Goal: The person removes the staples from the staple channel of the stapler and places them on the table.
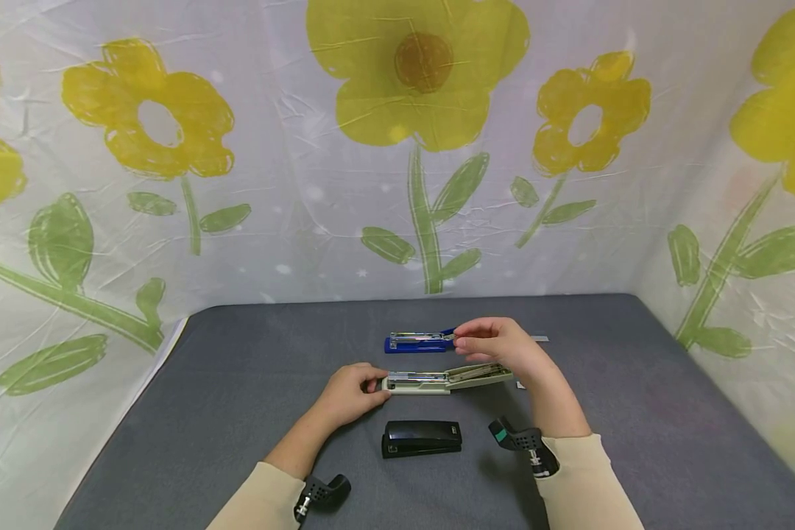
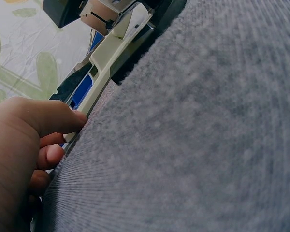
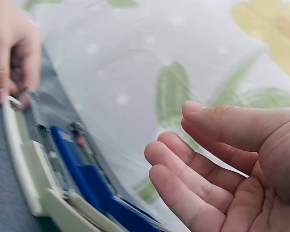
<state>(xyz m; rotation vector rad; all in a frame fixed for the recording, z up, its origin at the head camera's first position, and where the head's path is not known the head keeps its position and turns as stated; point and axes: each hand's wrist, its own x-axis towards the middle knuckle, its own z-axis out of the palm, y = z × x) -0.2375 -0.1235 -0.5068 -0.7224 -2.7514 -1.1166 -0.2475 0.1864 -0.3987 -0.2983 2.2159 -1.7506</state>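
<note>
On the dark grey tabletop lies a pale green stapler (image 1: pixel 416 389), its top arm swung back to the right so the metal inside shows. My left hand (image 1: pixel 348 394) pinches its left end, thumb against the near side; the left wrist view shows the thumb on the pale body (image 2: pixel 104 57). Just behind it is a blue stapler (image 1: pixel 419 346), also opened out. Over the right parts of both staplers hovers my right hand (image 1: pixel 501 346), fingers loosely bent. In the right wrist view, nothing shows between that hand's (image 3: pixel 222 169) thumb and fingers.
A closed black stapler (image 1: pixel 421 439) lies nearer to me. Right of the blue stapler, a thin pale strip (image 1: pixel 539 338) pokes out past my right hand. A small white piece (image 1: pixel 520 385) lies by the green stapler's right end. A flowered curtain (image 1: pixel 291 221) rises behind the table.
</note>
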